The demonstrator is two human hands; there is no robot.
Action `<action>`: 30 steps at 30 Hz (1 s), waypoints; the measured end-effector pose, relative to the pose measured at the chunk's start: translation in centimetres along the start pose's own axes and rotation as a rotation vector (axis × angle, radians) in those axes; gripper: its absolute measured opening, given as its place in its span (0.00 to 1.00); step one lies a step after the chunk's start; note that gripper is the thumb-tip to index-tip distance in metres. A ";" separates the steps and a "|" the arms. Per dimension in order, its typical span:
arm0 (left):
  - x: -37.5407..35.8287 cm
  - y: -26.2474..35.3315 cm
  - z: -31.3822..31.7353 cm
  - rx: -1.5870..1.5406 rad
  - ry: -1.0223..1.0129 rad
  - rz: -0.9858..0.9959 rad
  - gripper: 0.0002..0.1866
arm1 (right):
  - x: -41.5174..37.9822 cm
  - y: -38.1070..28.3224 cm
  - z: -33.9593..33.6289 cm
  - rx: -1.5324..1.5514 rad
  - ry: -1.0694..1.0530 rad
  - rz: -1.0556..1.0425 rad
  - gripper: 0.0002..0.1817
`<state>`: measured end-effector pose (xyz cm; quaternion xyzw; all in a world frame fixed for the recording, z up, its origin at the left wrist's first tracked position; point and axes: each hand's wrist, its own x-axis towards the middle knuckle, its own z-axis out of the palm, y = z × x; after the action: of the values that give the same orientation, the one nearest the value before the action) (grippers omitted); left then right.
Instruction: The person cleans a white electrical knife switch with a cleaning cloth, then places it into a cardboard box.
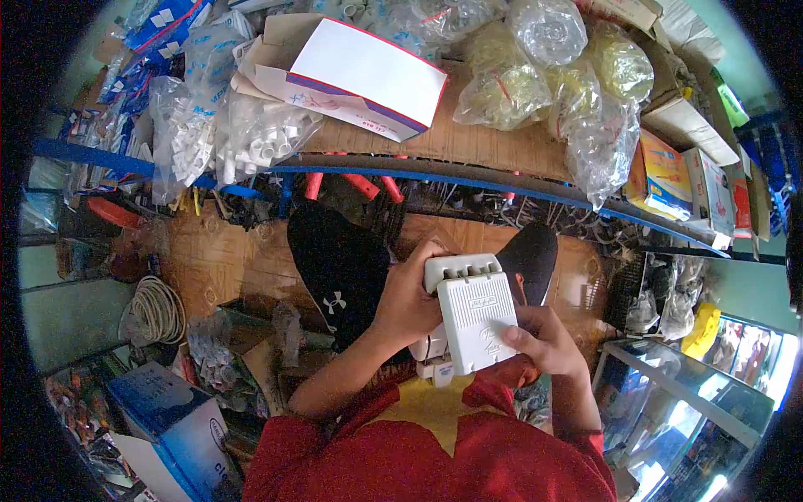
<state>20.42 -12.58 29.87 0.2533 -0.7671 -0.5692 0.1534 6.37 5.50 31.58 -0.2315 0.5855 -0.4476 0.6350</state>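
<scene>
— Down by the person's lap, what is being held?

— A white plastic junction box [473, 309], upright, level with the red shirt [435, 456]. The left hand [407, 305] wraps its left edge, fingers curled shut round the back; the right hand [544, 339] grips the lower right corner, thumb pressed on the front cover. Smaller white pieces sit just beneath it, too hidden to name.

— How would it handle?

— I'd judge it light and stiff, a hollow moulded shell with a smooth, slightly slippery face. The ribbed top and side edges look like the surest hold; the thin cover might flex or pop off if squeezed.

— Room to move?

— Tight. A blue-edged shelf [502, 180] crowded with bags of fittings [251, 138] and a white carton [368, 71] sits ahead, a glass display case [694, 402] stands close on the right, and boxes and a cable coil [155, 309] fill the floor on the left. Open space is mostly above the knees.
</scene>
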 end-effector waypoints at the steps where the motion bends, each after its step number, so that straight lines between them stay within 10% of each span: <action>1: 0.1 0.0 0.0 0.008 0.001 0.040 0.20 | -0.2 0.3 0.2 0.052 0.001 0.019 0.26; 25: 0.1 -0.6 -4.3 -0.268 -0.612 0.026 0.45 | 0.2 3.5 2.7 0.312 0.015 -0.367 0.17; 30: 0.0 -2.1 -4.3 -0.771 -0.685 -0.081 0.48 | 0.4 4.2 2.8 0.341 -0.004 -0.403 0.15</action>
<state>23.09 -16.49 29.18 0.0070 -0.4975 -0.8662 -0.0467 10.28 6.58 28.50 -0.2341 0.4425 -0.6565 0.5643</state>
